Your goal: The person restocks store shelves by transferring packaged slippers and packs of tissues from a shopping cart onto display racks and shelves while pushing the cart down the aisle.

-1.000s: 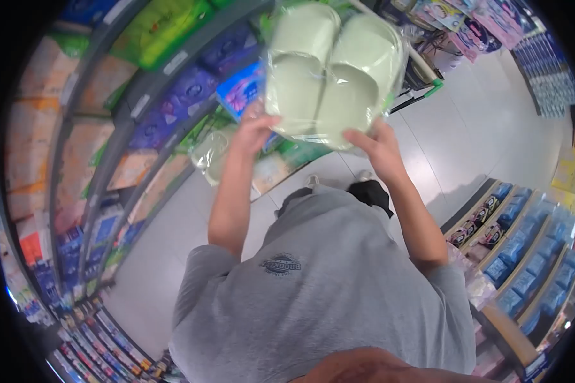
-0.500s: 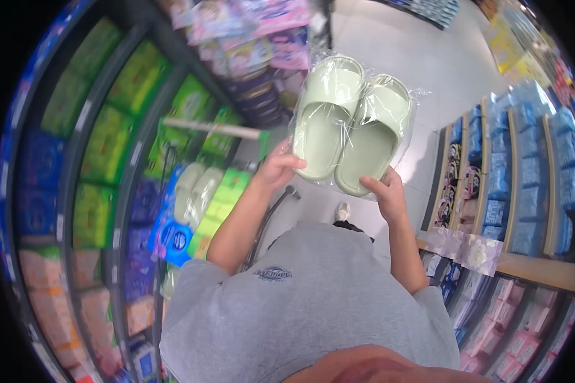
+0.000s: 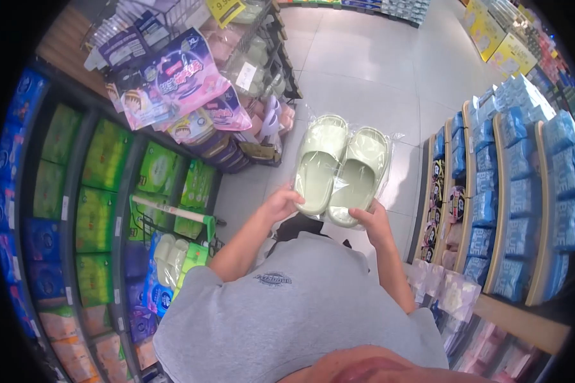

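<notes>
While the left hand's fingers (image 3: 298, 200) grip the near left corner of a clear bag (image 3: 393, 136) and the right hand (image 3: 373, 222) grips its near right corner, 2 slippers (image 3: 359, 173) lie inside, above the floor (image 3: 364, 76).

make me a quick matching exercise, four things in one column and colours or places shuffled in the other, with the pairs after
Things:
1. slippers in hand
2. shirt
3. price sign
4. packs marked BLUE

Colours and places:
A. yellow, near the picture's top edge
B. in rows at the picture's right
C. pale green, between the left hand and the right hand
D. grey, with a dark chest print

Pairs: 1-C, 2-D, 3-A, 4-B
</notes>
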The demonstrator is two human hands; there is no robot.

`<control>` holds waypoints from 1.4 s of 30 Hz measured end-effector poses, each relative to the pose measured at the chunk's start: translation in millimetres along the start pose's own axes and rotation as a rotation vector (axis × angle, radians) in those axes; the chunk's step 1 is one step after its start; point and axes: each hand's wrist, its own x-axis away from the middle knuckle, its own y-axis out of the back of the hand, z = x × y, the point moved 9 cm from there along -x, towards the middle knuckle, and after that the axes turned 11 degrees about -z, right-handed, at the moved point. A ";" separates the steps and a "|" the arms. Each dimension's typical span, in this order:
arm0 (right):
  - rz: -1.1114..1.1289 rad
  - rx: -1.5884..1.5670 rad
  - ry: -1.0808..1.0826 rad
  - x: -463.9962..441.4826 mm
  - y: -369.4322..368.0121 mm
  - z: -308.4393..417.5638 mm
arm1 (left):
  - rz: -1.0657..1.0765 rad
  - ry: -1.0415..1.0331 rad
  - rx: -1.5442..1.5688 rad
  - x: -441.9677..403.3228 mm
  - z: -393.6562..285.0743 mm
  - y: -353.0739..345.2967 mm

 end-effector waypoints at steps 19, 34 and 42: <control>-0.071 -0.065 0.035 -346.4 22.1 209.9 | 0.091 -0.135 -0.019 -345.9 -229.5 -82.7; 0.509 0.372 -0.556 -505.6 -116.7 101.4 | -0.628 -0.124 0.332 -296.4 -190.1 81.2; 0.861 0.566 -0.584 -567.8 -223.2 120.1 | -0.849 -0.378 0.540 -296.8 -231.6 100.8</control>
